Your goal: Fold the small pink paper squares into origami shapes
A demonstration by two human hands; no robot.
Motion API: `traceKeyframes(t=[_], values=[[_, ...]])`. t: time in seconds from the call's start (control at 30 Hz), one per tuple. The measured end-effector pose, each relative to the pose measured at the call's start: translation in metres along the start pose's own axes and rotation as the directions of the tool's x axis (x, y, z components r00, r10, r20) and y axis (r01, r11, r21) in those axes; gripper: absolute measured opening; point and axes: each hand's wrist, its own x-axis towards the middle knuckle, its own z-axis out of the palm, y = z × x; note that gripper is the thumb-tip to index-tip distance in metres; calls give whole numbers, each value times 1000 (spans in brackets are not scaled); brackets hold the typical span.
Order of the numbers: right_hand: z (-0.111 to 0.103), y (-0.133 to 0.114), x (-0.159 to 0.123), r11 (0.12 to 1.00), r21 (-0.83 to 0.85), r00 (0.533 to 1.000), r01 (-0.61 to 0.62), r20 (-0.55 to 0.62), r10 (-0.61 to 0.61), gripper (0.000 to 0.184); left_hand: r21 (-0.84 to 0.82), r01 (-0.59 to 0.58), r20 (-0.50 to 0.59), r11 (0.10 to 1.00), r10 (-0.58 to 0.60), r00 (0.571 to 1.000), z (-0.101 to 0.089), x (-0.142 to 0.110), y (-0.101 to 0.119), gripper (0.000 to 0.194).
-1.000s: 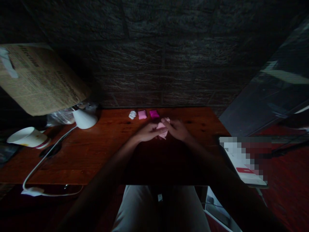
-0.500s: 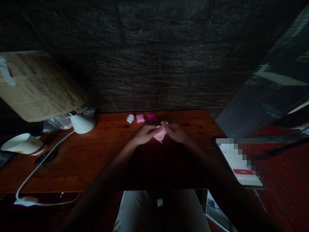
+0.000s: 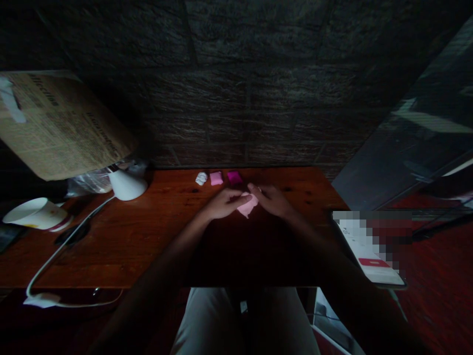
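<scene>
A flattened light-pink piece of modelling clay (image 3: 247, 206) is held between my two hands above the wooden table, with a thin tip hanging down at its lower edge. My left hand (image 3: 224, 202) grips its left side, the thumb pressed across the front. From the right, my right hand (image 3: 272, 199) pinches the upper edge with its thumb; the other fingers are partly hidden behind. Just beyond the hands lie a crumpled white lump (image 3: 201, 178), a pink pillow-shaped clay block (image 3: 216, 178) and a magenta block (image 3: 234, 177) in a row.
On the left stand a lamp with a white base (image 3: 127, 185) and a brown printed-paper shade (image 3: 66, 123), a paper cup (image 3: 35, 214) and a white cable (image 3: 50, 264). A tablet-like screen (image 3: 373, 256) lies at the right edge. A stone-patterned wall (image 3: 221, 98) rises behind the table (image 3: 148, 256).
The camera view has shifted slightly. Both hands keep nearly the same hold on the pink clay, with only a small movement of the fingers.
</scene>
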Motion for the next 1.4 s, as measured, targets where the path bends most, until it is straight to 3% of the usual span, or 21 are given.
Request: traceKeyframes(t=[0.3,0.67,0.97,1.4], values=[[0,0,1,1000,-12,999,9,-46,-10,66,-71,-2,7,997,2,1000,3,1,-2,39],[-1,1,1,999,-47,1000,0,-22,-1,65,-164,57,-51,985,-66,997,-2,2,2,39],[-1,0,0,998,10,998,-67,19,67,68,-321,86,-12,943,-95,995,0,3,4,42],[-1,-6,0,993,109,997,-50,66,43,75,-314,55,-31,948,-68,997,-1,2,2,39]])
